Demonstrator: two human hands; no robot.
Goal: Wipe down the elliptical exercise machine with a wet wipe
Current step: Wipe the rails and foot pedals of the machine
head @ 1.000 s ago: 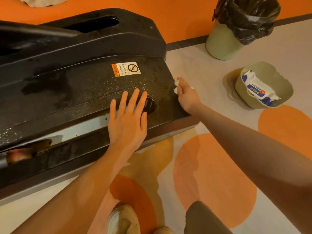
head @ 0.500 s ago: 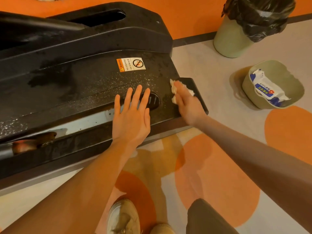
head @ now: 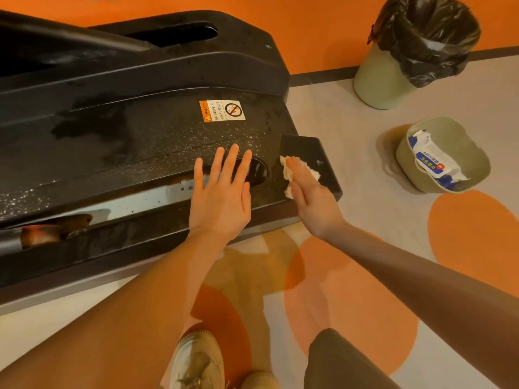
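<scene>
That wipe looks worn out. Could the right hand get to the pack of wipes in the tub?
Probably yes: the pack of wipes stands exposed in the open tub, with bare floor between it and the right hand.

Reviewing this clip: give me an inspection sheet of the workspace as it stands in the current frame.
Surface: grey floor with orange circles; orange wall behind.
Job's things: black elliptical base, wet patches and droplets on its cover, warning sticker on top; crumpled white wet wipe pressed on the base's right end.
Clutter: green basket on the floor holding a wipes pack; green bin with black liner by the wall.
Grippers: left hand flat on the base, fingers straight; right hand presses the wipe down with straight fingers.
Cables: nothing seen.
Surroundings: the person's shoes at the bottom edge; pale cloth-like item at the top edge, mostly cut off.
</scene>
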